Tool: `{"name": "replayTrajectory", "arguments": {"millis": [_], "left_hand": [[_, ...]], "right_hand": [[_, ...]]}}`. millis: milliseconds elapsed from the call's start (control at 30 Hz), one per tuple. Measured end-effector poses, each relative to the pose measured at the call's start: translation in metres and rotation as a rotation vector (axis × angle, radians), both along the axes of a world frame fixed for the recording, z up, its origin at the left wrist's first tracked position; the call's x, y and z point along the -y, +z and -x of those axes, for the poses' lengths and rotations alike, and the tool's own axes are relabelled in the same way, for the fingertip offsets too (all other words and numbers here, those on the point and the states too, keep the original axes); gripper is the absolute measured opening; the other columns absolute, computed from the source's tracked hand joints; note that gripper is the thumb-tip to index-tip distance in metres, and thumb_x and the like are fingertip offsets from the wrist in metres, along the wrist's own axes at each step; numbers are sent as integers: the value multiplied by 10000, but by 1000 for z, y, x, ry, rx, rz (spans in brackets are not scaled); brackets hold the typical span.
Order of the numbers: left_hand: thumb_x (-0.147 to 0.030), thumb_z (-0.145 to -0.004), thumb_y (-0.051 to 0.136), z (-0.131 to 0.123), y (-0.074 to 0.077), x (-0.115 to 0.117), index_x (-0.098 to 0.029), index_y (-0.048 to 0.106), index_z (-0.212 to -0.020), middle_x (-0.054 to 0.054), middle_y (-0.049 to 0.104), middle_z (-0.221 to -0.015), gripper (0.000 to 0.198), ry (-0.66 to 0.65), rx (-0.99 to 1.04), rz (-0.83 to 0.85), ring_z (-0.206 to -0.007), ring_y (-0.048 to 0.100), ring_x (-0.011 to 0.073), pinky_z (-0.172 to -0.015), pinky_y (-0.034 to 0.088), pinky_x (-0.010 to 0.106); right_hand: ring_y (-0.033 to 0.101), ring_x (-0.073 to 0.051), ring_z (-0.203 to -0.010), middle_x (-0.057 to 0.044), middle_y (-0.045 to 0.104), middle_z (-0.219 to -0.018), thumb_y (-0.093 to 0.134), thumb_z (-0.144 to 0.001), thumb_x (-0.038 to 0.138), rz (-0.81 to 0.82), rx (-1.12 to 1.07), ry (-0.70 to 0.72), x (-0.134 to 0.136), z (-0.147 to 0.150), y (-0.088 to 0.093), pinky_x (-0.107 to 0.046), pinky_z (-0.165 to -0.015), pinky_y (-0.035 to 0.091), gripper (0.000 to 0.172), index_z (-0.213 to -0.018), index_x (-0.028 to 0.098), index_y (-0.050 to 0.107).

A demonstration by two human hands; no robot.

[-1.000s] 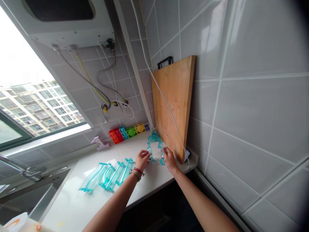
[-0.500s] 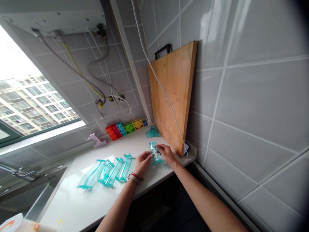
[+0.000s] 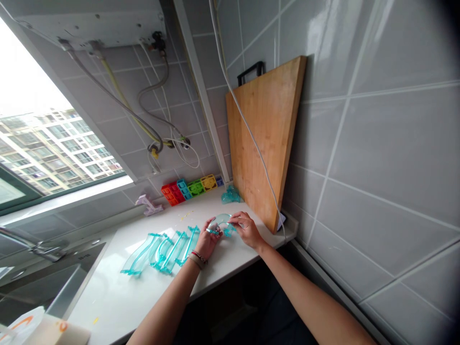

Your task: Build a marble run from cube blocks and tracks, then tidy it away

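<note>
A curved, see-through teal plastic piece (image 3: 221,220) is held just above the white counter (image 3: 143,297), bowed upward like an arch. My left hand (image 3: 208,243) is closed on its left end. With thumb and fingers pinched, my right hand (image 3: 247,229) grips the right end. Below that end, more teal plastic (image 3: 229,232) shows, and I cannot tell if it belongs to the same piece. Left of my left hand, several similar teal pieces (image 3: 165,254) lie side by side on the counter, some straight and some curved.
A wooden cutting board (image 3: 262,148) leans on the tiled wall, a white cable across it. Near its foot lies a teal clump (image 3: 230,195). Coloured blocks (image 3: 179,190) and a lilac piece (image 3: 149,205) line the back. A faucet (image 3: 43,250) and sink are at left.
The teal piece has turned from a roughly upright position to an arch lying across between my hands. My left hand has shifted slightly under its left end. The view has moved a little.
</note>
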State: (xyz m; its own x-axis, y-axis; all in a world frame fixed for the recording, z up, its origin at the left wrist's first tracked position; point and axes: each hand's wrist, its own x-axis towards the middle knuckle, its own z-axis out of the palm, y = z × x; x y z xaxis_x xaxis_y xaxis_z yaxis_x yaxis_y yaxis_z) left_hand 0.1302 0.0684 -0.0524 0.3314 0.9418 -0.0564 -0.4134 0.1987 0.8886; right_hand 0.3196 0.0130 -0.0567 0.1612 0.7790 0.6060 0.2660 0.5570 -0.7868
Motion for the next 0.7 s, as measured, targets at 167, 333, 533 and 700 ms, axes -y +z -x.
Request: {"name": "replayTrajectory", "arguments": {"millis": [167,333,533,700], "left_hand": [[-212,-731,823,-1,-1,0,-206,652,-1162,-18,628,-740,464,-1,1,12,-676,614,115,-621,494,212],[-279,-707,862,-5,-7,1,-197,679,-1064,-35,625,-723,409,28,-38,-7,-621,576,99,-595,490,210],[-286,-683,867,-6,-6,4,-180,702,-932,-24,654,-760,316,46,-79,-16,-637,570,98,-603,485,210],[-283,-681,852,-6,-3,6,-196,695,-938,-15,675,-793,314,51,-88,-14,-674,595,129,-665,531,262]], "right_hand": [[603,-234,-1063,-63,684,-1065,624,-968,139,-89,182,-47,2,6,2,-394,-968,521,291,-1100,334,795],[580,-239,-1024,-66,674,-1031,616,-984,156,-74,329,-97,0,11,14,-392,-943,514,302,-1157,338,783],[556,-240,-992,-64,673,-1011,611,-974,117,-92,518,-101,-8,15,24,-383,-916,497,352,-1183,344,779],[552,-249,-1002,-73,666,-1035,603,-953,75,-104,558,-107,-11,17,24,-393,-922,493,417,-1209,358,770]]}}
